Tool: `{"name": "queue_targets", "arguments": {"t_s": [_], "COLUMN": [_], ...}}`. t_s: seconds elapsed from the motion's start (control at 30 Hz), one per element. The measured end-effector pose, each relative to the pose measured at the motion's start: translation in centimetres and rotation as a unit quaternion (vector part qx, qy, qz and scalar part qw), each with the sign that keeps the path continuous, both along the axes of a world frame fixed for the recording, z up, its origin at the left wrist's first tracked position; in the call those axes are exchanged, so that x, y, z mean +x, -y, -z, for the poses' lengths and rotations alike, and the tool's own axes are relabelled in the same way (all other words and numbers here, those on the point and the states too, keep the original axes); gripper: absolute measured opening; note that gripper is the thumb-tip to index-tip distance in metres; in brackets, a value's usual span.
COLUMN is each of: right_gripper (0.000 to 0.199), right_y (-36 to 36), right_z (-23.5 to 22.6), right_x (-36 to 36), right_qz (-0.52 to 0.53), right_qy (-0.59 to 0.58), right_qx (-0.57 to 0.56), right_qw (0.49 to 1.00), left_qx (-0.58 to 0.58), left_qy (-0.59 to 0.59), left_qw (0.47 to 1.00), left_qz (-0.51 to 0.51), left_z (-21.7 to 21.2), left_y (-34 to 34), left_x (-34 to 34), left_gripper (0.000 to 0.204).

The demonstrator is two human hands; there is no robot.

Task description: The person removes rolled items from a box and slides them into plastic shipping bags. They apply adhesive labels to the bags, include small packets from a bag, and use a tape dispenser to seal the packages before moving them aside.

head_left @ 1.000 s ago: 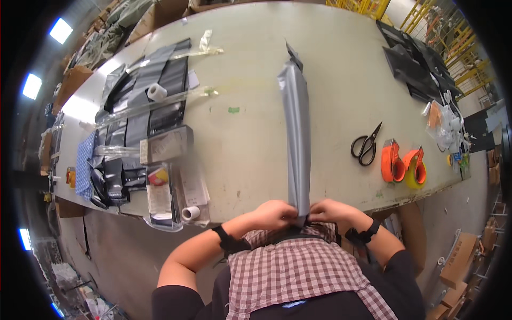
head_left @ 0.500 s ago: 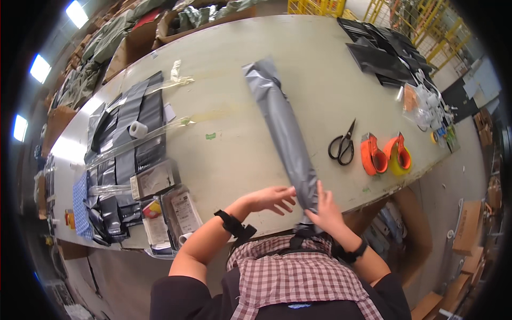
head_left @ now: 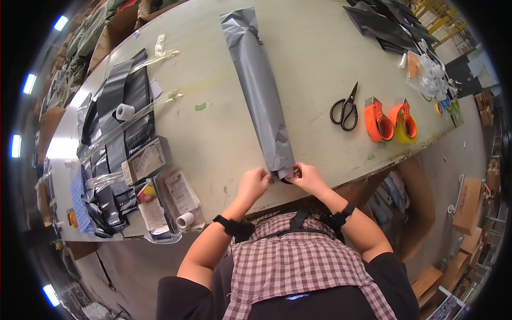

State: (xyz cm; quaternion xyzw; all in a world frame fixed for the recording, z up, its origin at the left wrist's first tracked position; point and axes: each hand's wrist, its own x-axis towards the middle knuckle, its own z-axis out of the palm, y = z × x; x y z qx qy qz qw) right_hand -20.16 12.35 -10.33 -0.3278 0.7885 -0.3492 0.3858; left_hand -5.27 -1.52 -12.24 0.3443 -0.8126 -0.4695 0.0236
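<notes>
Grey package (head_left: 258,90) farther in on pale table (head_left: 208,144), grey floor (head_left: 450,144) beyond.

On my feed I've got the long grey plastic package (head_left: 260,96) further up the pale flat tabletop (head_left: 314,58) now, and the bare left hand (head_left: 255,184), splayed before, plus the bare right hand (head_left: 309,180), previously laid flat, both pinch its near end
</notes>
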Motion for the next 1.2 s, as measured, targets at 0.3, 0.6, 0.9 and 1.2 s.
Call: {"name": "queue_targets", "arguments": {"t_s": [0.3, 0.6, 0.9, 1.2], "right_gripper": [0.012, 0.023, 0.021, 0.015], "right_y": [0.0, 2.8, -0.2, -2.8], "right_z": [-1.5, -0.8, 1.8, -0.6], "right_x": [-1.6, -4.8, -3.3, -1.8], "right_qz": [-0.110, 0.031, -0.137, -0.210], "right_qy": [0.335, 0.152, -0.168, -0.061], "right_qx": [0.185, -0.085, 0.053, 0.072], "right_qw": [0.917, 0.984, 0.975, 0.973], "left_qx": [0.075, -0.164, -0.083, -0.084], "left_qy": [0.131, 0.057, 0.051, 0.151], "left_qw": [0.929, 0.983, 0.986, 0.980], "left_qz": [0.337, 0.059, -0.138, -0.102], "left_z": [-5.3, -3.8, -1.8, -7.6], "left_y": [-0.7, 3.0, 0.3, 6.7], "left_x": [1.5, -0.3, -0.8, 13.4], "left_gripper": [0.022, 0.014, 0.045, 0.025]}}
